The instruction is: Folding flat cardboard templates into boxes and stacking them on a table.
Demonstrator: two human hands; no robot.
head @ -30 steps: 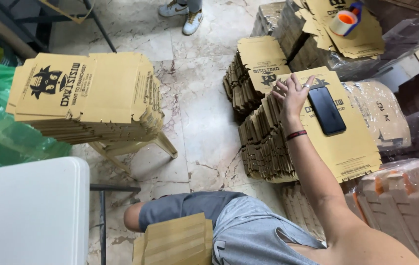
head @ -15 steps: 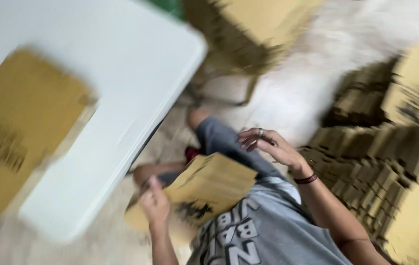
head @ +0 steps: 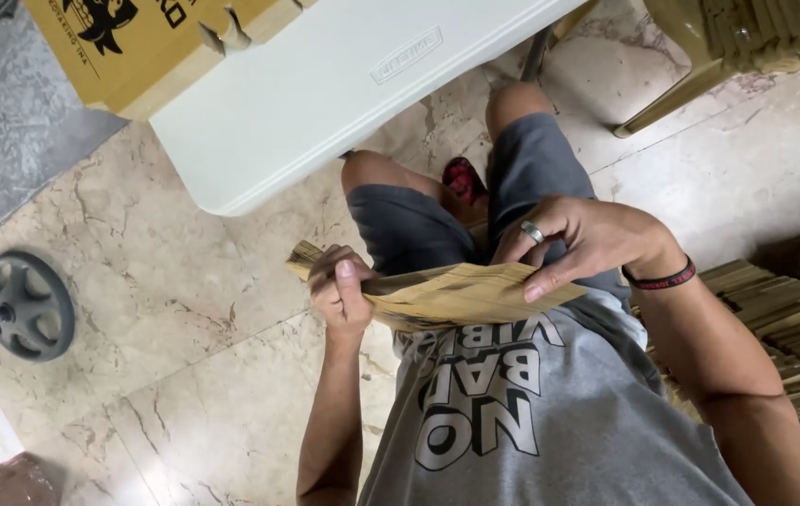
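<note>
Fingers (head: pixel 536 281) of two hands, one flat-box stack (head: pixel 456 295) (gripped)

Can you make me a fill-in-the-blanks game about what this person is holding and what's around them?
1. Both hands hold a stack of flat ____ boxes.
2. The right hand wears a ____ on one finger.
3. The left hand grips the stack's ____ end.
4. The white table has a ____ carton on it.

Missing words: cardboard; ring; left; brown

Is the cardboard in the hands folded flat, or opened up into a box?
Folded flat. The cardboard stack shows only thin layered edges, pinched between left hand and right hand over the lap; no open box shape.
</note>
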